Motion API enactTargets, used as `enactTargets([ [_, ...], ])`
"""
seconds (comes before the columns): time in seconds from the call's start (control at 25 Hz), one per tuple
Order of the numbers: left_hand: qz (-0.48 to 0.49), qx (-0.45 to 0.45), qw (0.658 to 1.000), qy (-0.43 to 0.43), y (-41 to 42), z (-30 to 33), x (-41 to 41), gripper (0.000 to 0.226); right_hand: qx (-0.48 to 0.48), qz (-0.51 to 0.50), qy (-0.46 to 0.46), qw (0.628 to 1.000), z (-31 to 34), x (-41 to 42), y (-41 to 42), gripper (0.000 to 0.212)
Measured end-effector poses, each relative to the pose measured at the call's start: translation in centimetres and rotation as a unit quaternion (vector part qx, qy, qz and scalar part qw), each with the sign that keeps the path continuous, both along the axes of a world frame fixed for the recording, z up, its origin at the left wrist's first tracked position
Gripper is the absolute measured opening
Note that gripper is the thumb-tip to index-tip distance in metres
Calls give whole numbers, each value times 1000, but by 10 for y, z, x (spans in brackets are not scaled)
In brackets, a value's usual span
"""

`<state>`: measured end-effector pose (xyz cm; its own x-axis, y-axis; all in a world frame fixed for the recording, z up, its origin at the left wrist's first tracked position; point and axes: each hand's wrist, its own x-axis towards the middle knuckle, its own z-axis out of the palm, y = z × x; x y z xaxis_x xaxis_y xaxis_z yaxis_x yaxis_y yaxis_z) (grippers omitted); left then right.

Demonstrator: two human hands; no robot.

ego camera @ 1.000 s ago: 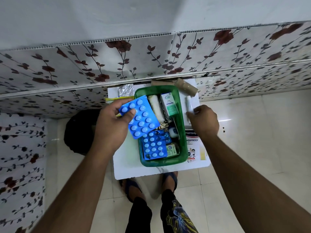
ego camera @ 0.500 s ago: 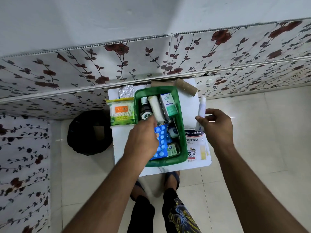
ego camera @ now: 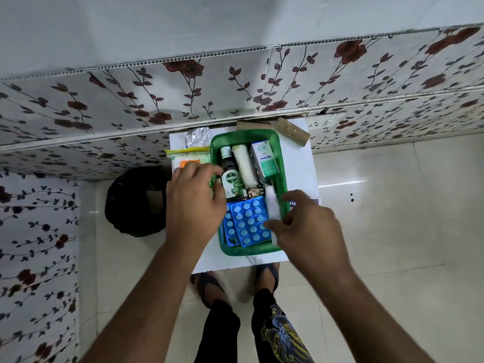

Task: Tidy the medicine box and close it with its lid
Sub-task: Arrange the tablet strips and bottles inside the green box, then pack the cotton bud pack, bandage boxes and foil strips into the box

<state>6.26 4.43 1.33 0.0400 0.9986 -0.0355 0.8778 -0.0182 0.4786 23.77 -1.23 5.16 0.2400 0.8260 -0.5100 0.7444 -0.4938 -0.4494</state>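
Green rectangular plastic medicine box on a small white table pushed against a flower-patterned wall panel, open, no lid on it. Inside, at the far end, from left to right: a dark Dettol bottle with a white cap lying flat, a white gauze roll, and a white-and-green Optibex carton. At the near end, two blue blister packs of round pale tablets, one overlapping the other.

Left hand over the box's left rim, fingers loosely curled beside the Dettol bottle, thumb tip close to its label; actual contact unclear, nothing plainly held. Right hand at the box's right side, thumb and forefinger pinching a slim white tube, held lengthwise along the inner right wall and overlapping the edge of the blister packs.

On the table left of the box, partly hidden by the left hand: a yellow-and-green packet with an orange label and a crumpled silver foil strip. Behind the box: two brown cardboard tubes. Under the right hand: a corner of a printed carton, only "Ha" legible. On the tiled floor to the left: a black bag.
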Motion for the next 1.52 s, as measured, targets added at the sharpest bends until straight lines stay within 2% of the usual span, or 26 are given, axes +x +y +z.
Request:
enactTargets([
  [0.08,30,5,998,-47,-2,-2,-15,22,-19,101,-88,991,-7,-17,-3,38],
  [0.2,45,0,997,-62,-9,-8,-34,21,-27,144,-150,978,-21,-30,4,27],
  [0.4,40,-12,996,-81,-21,-19,-49,19,-32,167,-178,969,-35,-35,6,23],
  [0.52,44,-31,993,-108,-24,-22,-53,17,-31,171,-164,971,-33,-35,5,22],
  [0.64,48,-44,990,-128,-24,-21,-59,18,41,127,-152,979,-20,-26,6,14],
  [0.72,37,-46,989,-132,-23,-20,-66,19,139,42,-139,980,-8,-7,6,10],
  [0.8,39,-54,988,-137,-21,-20,-69,20,163,-77,-73,981,-12,27,8,9],
  [0.88,54,-69,985,-146,-20,-22,-68,21,83,-126,-37,988,-37,59,5,14],
  [1.0,69,-89,980,-164,-17,-29,-60,23,-39,-89,-63,993,-77,79,-5,38],
  [1.12,75,-96,978,-169,-17,-36,-54,24,-68,-103,-71,990,-99,77,-11,69],
  [1.2,76,-101,978,-168,-18,-39,-50,24,-75,-120,-65,988,-108,76,-12,77],
  [1.32,77,-101,978,-165,-19,-40,-47,24,-64,-176,-19,982,-115,80,-12,69],
  [1.52,122,-86,970,-192,-16,-43,-52,29,-28,-239,36,970,-105,96,-9,30],
])
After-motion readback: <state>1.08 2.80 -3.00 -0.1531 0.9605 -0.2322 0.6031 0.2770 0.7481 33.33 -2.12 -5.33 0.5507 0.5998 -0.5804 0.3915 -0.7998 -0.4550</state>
